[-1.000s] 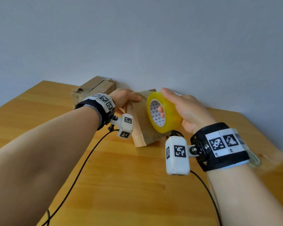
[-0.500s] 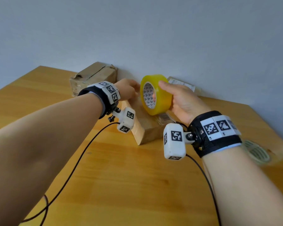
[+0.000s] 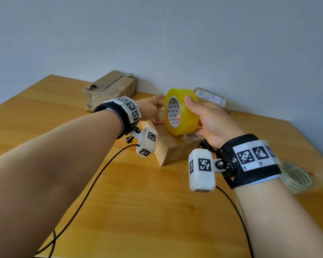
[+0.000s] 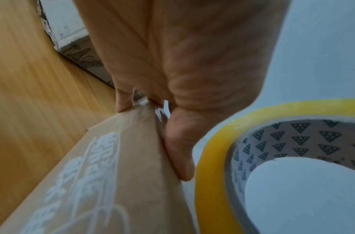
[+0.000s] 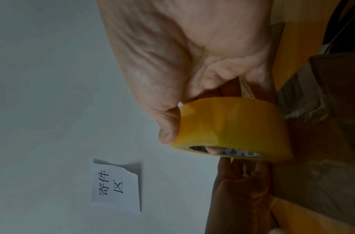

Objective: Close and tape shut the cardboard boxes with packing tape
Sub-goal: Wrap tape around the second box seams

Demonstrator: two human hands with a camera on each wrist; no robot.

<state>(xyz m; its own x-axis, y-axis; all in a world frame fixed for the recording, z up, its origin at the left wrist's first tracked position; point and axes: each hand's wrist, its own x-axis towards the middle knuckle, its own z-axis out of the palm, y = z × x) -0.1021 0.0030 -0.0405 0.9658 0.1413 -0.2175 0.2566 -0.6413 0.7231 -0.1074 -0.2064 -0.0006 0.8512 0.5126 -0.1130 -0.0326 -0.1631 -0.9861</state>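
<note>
A small brown cardboard box (image 3: 175, 148) lies on the wooden table (image 3: 138, 211), its printed side showing in the left wrist view (image 4: 122, 174). My left hand (image 3: 153, 112) holds its far end, thumb (image 4: 180, 158) pressed along the top face and a finger down the side. A shiny bit of clear tape shows under the thumb. My right hand (image 3: 203, 116) grips a yellow roll of packing tape (image 3: 182, 112) upright just above the box top, thumb on the outer rim and fingers through the core (image 5: 212, 149). The roll (image 4: 212, 158) sits right beside my left thumb.
A worn cardboard box (image 3: 110, 88) with a split top stands at the back left against the wall. Another box with a white label (image 3: 211, 95) lies behind the roll. A second, pale tape roll (image 3: 295, 176) lies at the right. Black cables (image 3: 93, 181) cross the table.
The small box, tipped up on edge a second ago, now lies flatter on the table. The yellow roll has moved up and back along the box toward my left hand.
</note>
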